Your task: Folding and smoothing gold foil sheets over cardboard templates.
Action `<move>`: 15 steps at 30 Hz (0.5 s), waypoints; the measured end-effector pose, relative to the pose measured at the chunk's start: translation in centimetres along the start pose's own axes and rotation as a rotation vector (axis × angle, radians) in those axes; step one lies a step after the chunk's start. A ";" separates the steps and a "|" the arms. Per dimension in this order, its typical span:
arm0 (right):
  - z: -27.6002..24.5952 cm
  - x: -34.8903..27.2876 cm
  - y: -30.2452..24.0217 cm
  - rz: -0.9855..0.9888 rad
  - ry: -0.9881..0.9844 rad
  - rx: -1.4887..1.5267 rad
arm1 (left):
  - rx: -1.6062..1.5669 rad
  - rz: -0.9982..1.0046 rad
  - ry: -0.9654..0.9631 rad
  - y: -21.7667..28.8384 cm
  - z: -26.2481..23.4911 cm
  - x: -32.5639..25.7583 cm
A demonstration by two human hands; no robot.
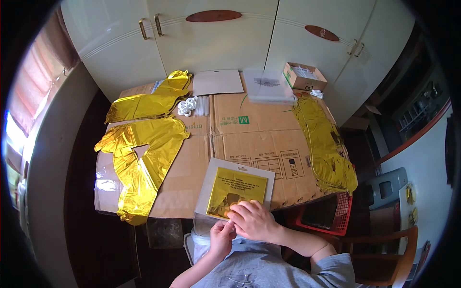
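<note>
A clear plastic bag (pixel 203 196) with a pale card backing and a hanging hole lies at the table's near edge. Inside or behind its printed front shows a folded gold foil sheet (pixel 240 185). My right hand (pixel 254 222) bends over the bag's lower edge, its fingers curled on the gold part. Just left of it, my left hand (pixel 223 238) is closed in a pinch at the bag's bottom edge. The fingertips of both hands meet there, and what lies between them is partly hidden.
Flat gold foil balloons (pixel 149 161) spread over the left of the cardboard-covered table (pixel 259 129); more gold foil (pixel 326 149) is stacked right. White ribbon rolls (pixel 186 106), clear straws (pixel 203 106), a grey card (pixel 218 82), plastic bags (pixel 269 86) and a small box (pixel 305 76) stand behind.
</note>
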State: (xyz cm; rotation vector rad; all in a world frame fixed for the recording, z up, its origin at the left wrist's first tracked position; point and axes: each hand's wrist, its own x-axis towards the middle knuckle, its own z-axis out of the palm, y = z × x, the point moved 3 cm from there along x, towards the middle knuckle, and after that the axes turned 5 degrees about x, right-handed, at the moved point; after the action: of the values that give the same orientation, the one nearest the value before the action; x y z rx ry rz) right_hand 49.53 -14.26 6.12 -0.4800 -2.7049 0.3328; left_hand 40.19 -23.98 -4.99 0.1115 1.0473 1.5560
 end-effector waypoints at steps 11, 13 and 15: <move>1.2 -0.6 0.8 0.030 0.102 -0.012 | 0.230 0.069 -0.069 0.3 -0.3 0.1; 1.3 -0.7 0.9 0.047 0.119 -0.017 | 0.242 0.068 -0.076 0.3 -0.3 0.2; 1.4 -0.7 0.9 0.060 0.146 -0.032 | 0.251 0.063 -0.102 0.2 -0.5 0.3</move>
State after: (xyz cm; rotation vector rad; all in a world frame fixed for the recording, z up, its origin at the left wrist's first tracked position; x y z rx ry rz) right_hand 49.87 -13.94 4.34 -0.5730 -2.5613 0.2609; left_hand 39.66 -23.93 -5.31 0.3955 1.1635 1.4532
